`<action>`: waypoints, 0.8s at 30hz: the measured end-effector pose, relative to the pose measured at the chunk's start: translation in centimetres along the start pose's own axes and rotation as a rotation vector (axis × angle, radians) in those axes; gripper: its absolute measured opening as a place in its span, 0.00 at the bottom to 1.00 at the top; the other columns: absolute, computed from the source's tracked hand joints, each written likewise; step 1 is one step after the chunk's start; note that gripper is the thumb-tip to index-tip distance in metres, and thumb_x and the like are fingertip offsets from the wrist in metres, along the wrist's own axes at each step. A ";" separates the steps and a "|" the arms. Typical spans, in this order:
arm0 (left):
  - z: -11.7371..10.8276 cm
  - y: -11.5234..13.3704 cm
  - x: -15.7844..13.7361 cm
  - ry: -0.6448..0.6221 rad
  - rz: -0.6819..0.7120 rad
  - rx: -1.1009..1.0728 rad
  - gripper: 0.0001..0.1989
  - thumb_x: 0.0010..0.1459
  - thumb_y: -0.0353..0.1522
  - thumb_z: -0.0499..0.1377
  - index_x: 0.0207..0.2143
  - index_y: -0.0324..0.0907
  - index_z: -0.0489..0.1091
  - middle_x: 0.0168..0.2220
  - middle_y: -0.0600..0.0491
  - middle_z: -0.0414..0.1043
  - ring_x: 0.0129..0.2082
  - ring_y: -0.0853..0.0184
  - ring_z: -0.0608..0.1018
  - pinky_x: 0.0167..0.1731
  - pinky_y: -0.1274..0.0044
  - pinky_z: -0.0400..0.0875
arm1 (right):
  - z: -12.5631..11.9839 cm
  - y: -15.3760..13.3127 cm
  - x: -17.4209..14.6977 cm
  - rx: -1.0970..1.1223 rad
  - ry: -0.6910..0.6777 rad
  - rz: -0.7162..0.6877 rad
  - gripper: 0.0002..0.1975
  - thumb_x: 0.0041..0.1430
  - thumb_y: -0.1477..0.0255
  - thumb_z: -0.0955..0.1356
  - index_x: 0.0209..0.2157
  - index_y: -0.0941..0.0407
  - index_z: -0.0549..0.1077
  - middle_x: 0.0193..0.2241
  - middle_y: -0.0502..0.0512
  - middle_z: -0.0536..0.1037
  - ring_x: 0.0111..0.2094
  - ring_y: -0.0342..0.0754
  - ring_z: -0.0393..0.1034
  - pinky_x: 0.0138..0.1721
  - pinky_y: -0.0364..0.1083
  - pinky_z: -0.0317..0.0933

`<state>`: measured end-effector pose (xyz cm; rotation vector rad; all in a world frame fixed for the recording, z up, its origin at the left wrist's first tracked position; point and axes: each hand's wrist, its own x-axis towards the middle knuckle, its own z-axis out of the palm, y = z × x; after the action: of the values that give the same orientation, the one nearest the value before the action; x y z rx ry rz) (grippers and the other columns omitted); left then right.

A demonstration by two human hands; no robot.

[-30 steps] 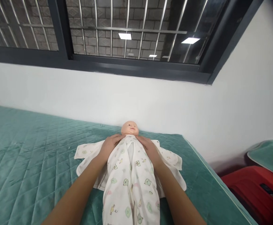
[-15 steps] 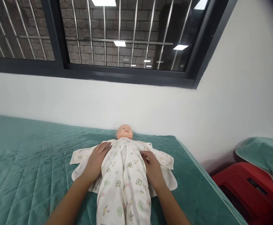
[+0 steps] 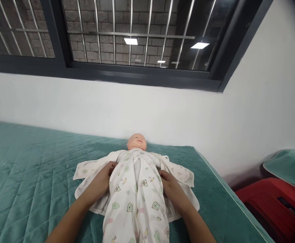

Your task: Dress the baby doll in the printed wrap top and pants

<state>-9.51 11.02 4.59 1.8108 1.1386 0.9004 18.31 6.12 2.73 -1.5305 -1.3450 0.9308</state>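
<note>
A baby doll (image 3: 136,141) lies on its back, its head towards the wall. White baby trousers (image 3: 131,206) with green and pink animal prints cover its body, the legs running towards me. Spread out beneath is a white printed baby jacket (image 3: 88,168), its sleeves pointing to both sides. My left hand (image 3: 102,180) is closed at the left edge of the trousers, the fingertips curled in by the cloth. On the opposite edge my right hand (image 3: 173,189) pinches the trousers, its inner fingers partly hidden.
A green quilted cover (image 3: 38,168) lies under everything, its piped edge on the right. A red plastic stool (image 3: 271,202) stands beyond that edge, with green cloth (image 3: 289,168) above it. A white wall (image 3: 107,108) and a barred window (image 3: 137,72) are behind.
Both hands have drawn slightly towards me along the trouser sides, and their fingers have curled from lying flatter to gripping the edges. The view has tilted down a little.
</note>
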 end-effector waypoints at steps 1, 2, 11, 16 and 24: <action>-0.1 0.2 -0.1 -0.024 -0.054 -0.043 0.15 0.54 0.32 0.56 0.45 0.45 0.71 0.39 0.49 0.77 0.41 0.56 0.77 0.41 0.65 0.74 | 0.0 -0.1 0.0 0.023 -0.011 0.017 0.10 0.54 0.63 0.66 0.24 0.54 0.68 0.22 0.49 0.68 0.23 0.44 0.57 0.23 0.43 0.50; -0.3 0.5 -0.1 -0.054 -0.110 -0.089 0.14 0.54 0.33 0.56 0.44 0.45 0.71 0.38 0.50 0.78 0.39 0.57 0.77 0.40 0.65 0.74 | 0.0 -0.2 -0.1 0.040 -0.029 0.039 0.09 0.53 0.64 0.66 0.25 0.54 0.68 0.22 0.48 0.67 0.23 0.43 0.55 0.23 0.43 0.49; -0.2 0.9 -0.4 -0.090 -0.326 -0.451 0.24 0.49 0.40 0.62 0.48 0.40 0.74 0.38 0.47 0.79 0.39 0.56 0.78 0.38 0.69 0.72 | -0.3 -0.6 -0.3 0.113 -0.193 0.099 0.06 0.50 0.68 0.66 0.25 0.56 0.66 0.21 0.44 0.60 0.23 0.39 0.49 0.24 0.42 0.44; 0.3 1.8 -0.3 -0.054 -0.315 -0.427 0.25 0.46 0.41 0.64 0.45 0.38 0.76 0.39 0.44 0.80 0.43 0.51 0.78 0.43 0.66 0.72 | 0.2 -0.4 0.0 0.073 -0.112 0.073 0.08 0.47 0.68 0.66 0.22 0.55 0.62 0.19 0.44 0.58 0.22 0.40 0.48 0.24 0.42 0.43; 0.1 1.7 0.1 -0.023 -0.284 -0.305 0.20 0.45 0.39 0.62 0.39 0.37 0.78 0.36 0.46 0.80 0.41 0.52 0.78 0.41 0.67 0.71 | 0.7 -0.3 0.7 -0.094 -0.022 -0.065 0.08 0.45 0.70 0.65 0.22 0.54 0.58 0.20 0.44 0.61 0.26 0.42 0.53 0.28 0.42 0.48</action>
<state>-8.72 10.58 6.09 1.3709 1.1407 0.8308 17.69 6.94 2.80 -1.5411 -1.4641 0.8572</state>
